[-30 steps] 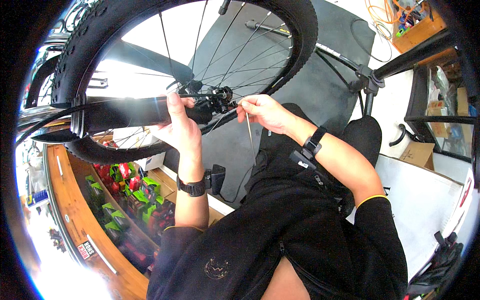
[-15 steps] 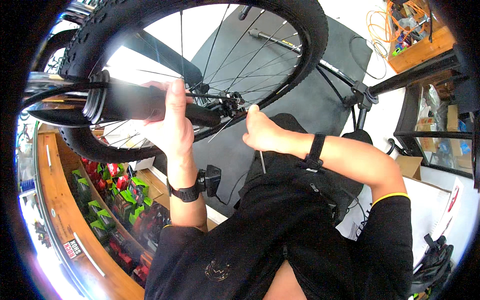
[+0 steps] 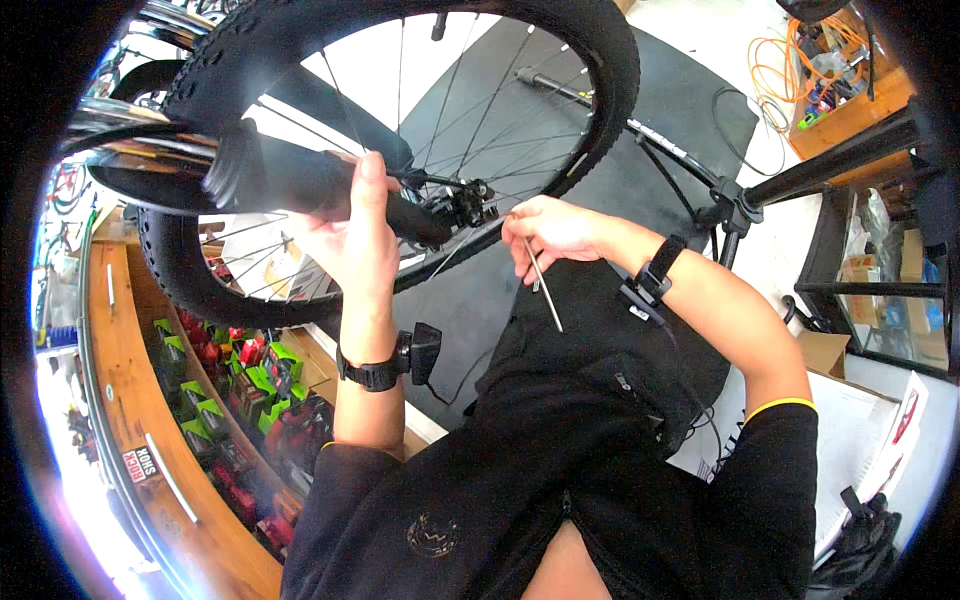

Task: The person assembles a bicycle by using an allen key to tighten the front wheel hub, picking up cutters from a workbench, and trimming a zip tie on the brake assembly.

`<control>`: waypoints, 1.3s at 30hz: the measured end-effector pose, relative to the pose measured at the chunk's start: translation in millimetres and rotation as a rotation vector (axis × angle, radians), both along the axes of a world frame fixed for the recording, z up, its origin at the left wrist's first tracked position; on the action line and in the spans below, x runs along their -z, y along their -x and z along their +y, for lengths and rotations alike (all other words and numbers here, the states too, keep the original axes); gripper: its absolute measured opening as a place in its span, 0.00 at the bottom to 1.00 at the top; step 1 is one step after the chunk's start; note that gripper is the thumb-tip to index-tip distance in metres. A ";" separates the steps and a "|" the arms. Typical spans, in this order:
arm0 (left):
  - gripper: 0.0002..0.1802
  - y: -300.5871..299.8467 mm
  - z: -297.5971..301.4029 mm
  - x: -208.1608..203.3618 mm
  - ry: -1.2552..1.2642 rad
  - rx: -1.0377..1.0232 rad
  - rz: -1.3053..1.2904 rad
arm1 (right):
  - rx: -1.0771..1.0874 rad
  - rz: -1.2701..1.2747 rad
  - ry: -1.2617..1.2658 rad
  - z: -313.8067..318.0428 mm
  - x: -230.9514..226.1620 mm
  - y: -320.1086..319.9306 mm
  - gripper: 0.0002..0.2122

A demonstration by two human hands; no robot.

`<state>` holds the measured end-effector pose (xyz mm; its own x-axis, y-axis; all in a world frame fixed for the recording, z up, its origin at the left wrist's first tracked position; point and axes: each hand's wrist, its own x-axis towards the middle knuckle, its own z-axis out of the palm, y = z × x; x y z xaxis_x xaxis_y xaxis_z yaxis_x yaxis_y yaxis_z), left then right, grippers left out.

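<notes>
Your left hand (image 3: 355, 235) wraps its fingers shut around the thick black fork leg (image 3: 300, 180) beside the spoked wheel: rigid, heavy, secure. Your right hand (image 3: 560, 228) pinches the thin, stiff metal hex key (image 3: 543, 285), which looks light and slippery.

Dark floor mat (image 3: 560, 110) under bicycle wheel (image 3: 420, 130), orange cable (image 3: 785, 75) beside.

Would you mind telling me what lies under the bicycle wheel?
Through the wheel's spokes show a dark floor mat and pale floor. The left hand and black tube cover the rest.
</notes>
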<state>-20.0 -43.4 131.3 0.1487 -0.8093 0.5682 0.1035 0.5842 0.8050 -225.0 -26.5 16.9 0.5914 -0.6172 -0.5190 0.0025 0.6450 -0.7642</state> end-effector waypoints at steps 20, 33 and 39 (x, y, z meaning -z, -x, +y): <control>0.30 -14.8 49.2 42.8 -0.120 -0.301 -0.315 | 0.408 0.275 0.985 -12.5 -37.9 -11.7 0.09; 0.11 9.8 24.0 18.7 -0.125 -0.191 -0.153 | 0.390 0.317 1.272 -24.8 -37.6 -11.2 0.06; 0.10 17.6 7.8 5.9 -0.058 -0.227 -0.018 | 0.406 0.374 0.883 -11.0 -36.4 -15.5 0.11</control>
